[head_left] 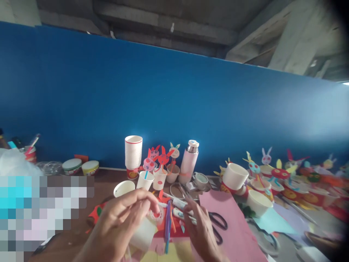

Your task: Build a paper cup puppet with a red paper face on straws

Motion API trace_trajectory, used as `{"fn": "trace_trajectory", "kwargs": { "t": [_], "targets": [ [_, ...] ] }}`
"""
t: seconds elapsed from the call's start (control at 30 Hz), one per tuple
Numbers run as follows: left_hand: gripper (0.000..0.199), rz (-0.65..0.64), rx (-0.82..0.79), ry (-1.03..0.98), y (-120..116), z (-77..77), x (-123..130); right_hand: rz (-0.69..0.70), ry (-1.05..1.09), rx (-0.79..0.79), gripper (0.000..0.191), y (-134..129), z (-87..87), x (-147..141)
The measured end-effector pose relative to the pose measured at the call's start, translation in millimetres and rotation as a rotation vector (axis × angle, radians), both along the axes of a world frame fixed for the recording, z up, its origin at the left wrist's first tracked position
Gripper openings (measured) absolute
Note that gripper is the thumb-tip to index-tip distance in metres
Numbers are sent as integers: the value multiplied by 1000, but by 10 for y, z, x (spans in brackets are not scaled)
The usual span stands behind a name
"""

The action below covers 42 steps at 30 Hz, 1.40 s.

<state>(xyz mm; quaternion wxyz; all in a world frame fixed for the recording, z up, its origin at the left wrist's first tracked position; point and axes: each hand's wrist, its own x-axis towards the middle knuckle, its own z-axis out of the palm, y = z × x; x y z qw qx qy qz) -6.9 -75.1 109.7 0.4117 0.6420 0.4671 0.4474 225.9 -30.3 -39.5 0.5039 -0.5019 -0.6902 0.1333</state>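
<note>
My left hand (120, 222) is raised over the near part of the table, its fingers curved and bunched above a pale paper cup (143, 233); whether it grips the cup is hidden. To its right my right hand (200, 229) has its fingers bent and apart, near a white pen-like tool (178, 213) and the black handles of scissors (218, 221); contact with the tool is unclear. Between the hands lie purple and blue strips (168, 222) on red paper (178, 231). Just beyond stand paper cups (160, 180) with red rabbit figures (163, 158).
A cup stack (133, 153) and a pink bottle (188, 163) stand by the blue partition (163, 91). Pink paper (231, 222) and several decorated cups are at the right. Two lidded tubs (90, 167) stand at the left, behind a pixelated area.
</note>
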Motion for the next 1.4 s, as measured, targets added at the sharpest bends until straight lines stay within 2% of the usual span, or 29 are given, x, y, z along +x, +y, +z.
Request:
{"fn": "trace_trajectory", "kwargs": {
  "t": [0.1,0.2,0.37,0.5,0.7,0.87,1.0,1.07,1.27,1.4],
  "targets": [
    [29,-49,-56,-31,217,-8,86,284,520,-277,35,-63,29,-256],
    [30,-72,-97,-55,369,-141,95,515,807,-414,48,-87,38,-428],
    [33,-93,-106,39,463,-334,120,594,1017,-528,41,-80,77,-448],
    [32,-102,-114,49,423,-323,188,631,1142,-640,33,-93,171,-459],
    [29,-136,-101,83,300,-163,156,634,1138,-607,29,-199,256,-579],
    [28,-148,-86,20,264,-57,54,550,1082,-575,28,-282,400,-590],
    [25,-143,-75,2,275,25,-32,523,1008,-563,25,-192,600,-591],
    [26,-129,-61,59,303,38,-71,529,992,-548,24,-111,634,-597],
    [29,-126,-9,384,469,-54,-204,444,954,-513,25,61,434,-513],
    [30,-63,13,473,541,-75,-302,380,938,-496,25,141,360,-386]
  ]
}}
